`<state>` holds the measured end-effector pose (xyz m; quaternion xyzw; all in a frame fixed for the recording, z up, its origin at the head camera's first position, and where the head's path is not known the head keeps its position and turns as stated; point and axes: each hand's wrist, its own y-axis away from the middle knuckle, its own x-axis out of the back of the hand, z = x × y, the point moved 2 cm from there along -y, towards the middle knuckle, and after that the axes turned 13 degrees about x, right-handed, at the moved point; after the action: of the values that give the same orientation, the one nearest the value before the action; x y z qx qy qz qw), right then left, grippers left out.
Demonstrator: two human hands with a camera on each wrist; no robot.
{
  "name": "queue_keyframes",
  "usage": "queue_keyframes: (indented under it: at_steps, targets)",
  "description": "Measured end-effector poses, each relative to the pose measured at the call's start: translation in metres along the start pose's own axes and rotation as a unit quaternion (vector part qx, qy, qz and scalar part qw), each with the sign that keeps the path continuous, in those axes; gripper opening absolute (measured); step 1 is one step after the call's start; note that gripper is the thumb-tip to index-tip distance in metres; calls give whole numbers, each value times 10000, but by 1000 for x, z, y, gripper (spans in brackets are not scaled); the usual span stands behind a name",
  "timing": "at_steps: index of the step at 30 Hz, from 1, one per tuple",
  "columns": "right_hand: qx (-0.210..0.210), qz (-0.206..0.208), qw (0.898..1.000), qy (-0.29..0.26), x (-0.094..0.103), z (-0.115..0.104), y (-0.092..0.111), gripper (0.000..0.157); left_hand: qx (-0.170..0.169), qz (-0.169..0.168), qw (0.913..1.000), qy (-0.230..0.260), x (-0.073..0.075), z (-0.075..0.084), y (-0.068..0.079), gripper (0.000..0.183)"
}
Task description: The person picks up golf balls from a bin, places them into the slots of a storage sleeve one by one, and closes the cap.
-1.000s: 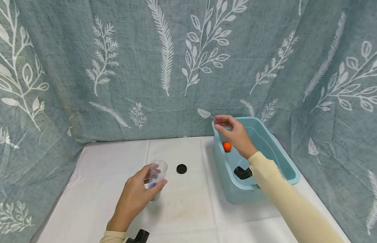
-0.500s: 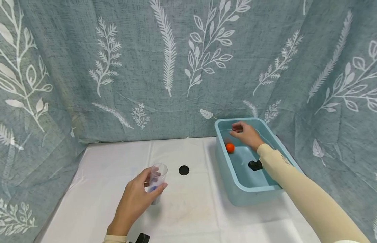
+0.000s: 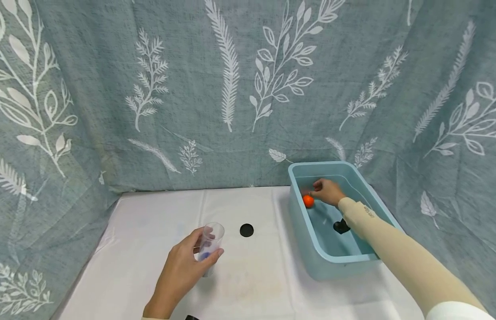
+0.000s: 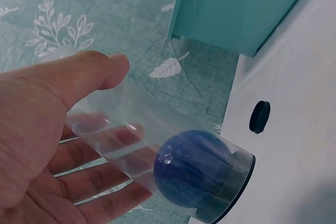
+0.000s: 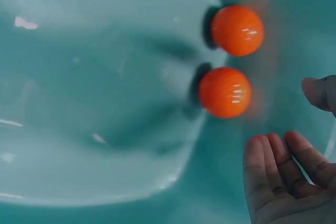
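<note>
In the head view, lower centre, our left hand (image 3: 179,269) gripped a clear plastic tube (image 3: 212,242); the left wrist view, lower right, showed a blue ball (image 4: 191,167) inside. In the right wrist view, lower right, our right hand (image 5: 291,195), thumb and fingers parted, hung near two orange balls (image 5: 224,93) in a pale-blue plastic tub (image 5: 94,35); apparently fetching one, we next needed to pinch it.

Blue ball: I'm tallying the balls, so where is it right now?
The blue ball sits inside the clear tube held in the left hand, near its lower end; the head view shows that tube left of the black disc.
</note>
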<state>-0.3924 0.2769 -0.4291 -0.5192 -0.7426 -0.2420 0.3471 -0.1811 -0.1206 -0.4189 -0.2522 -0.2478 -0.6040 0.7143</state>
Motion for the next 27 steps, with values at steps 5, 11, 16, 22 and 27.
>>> queue_keyframes:
  at_steps: [5, 11, 16, 22, 27]
  targets:
    - [-245, -150, 9994, -174, -7, 14, 0, 51, 74, 91, 9999, 5, 0, -3, 1, 61]
    - [-659, -226, 9968, -395, -24, 29, -1, 54, 142, 164, 9998, 27, -1, -8, 3, 59]
    - [-969, 53, 9933, -625, -34, 34, -4, 50, 231, 128, 9997, 2, -3, -11, 2, 57]
    - [-1264, 189, 9885, -809, -39, 40, -11, 41, 234, 116, 9996, -57, -4, -14, -1, 59]
    - [-1281, 264, 9884, -776, -41, 42, -15, 35, 200, 112, 9997, -28, -5, -17, -2, 59]
